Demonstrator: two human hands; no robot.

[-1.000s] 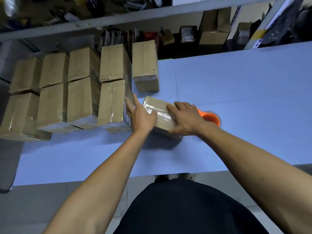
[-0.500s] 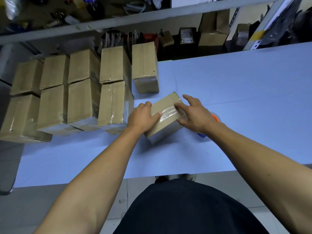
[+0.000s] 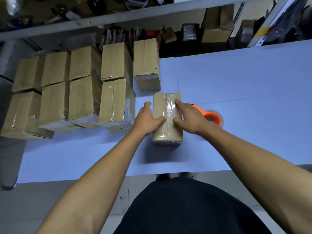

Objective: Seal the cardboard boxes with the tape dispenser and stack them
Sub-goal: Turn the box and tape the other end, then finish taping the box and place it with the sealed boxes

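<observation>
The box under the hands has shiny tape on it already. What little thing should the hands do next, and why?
Probably slide the small brown cardboard box left and away, into the gap in front of the lone cardboard box beside the stacked cardboard boxes. Clear tape already runs along its top seam, the left hand and right hand rest on it, and the orange tape dispenser lies aside.

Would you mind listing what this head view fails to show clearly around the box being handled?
- Tape dispenser: its front is hidden behind the right hand.
- Box: the underside and far face are out of sight; both hands cover part of the top, the left hand covering its left edge.
- Shelf clutter: too dark and small to identify.
</observation>
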